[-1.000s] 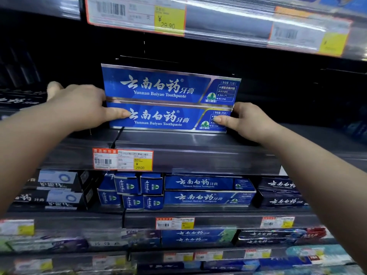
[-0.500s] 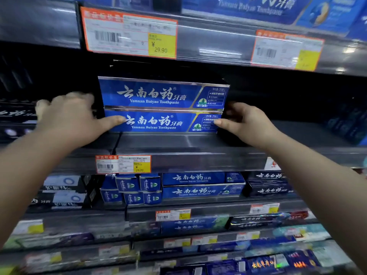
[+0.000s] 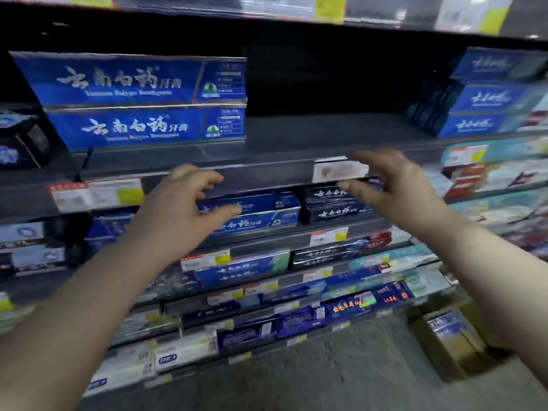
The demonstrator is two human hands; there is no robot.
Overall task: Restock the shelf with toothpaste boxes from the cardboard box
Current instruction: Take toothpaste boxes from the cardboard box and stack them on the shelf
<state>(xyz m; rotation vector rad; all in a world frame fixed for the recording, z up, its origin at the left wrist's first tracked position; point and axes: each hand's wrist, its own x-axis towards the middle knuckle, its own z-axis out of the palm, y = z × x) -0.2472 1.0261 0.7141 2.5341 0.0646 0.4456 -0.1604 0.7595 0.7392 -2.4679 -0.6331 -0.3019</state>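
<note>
Two blue toothpaste boxes (image 3: 142, 102) lie stacked, one on the other, at the left of the grey shelf (image 3: 296, 161). Below and in front of that shelf's edge, my left hand (image 3: 181, 215) hangs with fingers apart and nothing in it. My right hand (image 3: 394, 188) is also open and empty, level with the shelf's front strip. Both hands are apart from the stack. The cardboard box (image 3: 450, 342) stands on the floor at lower right with a blue toothpaste box showing inside. The picture is blurred.
A stack of three blue boxes (image 3: 486, 96) stands at the shelf's right end; the shelf between the two stacks is bare. Lower shelves (image 3: 267, 232) hold several toothpaste boxes behind price labels (image 3: 98, 194). Grey floor (image 3: 326, 366) lies below.
Both hands have let go of the two stacked boxes and dropped back below the shelf edge. The view has swung to the right and down, bringing in the cardboard box.
</note>
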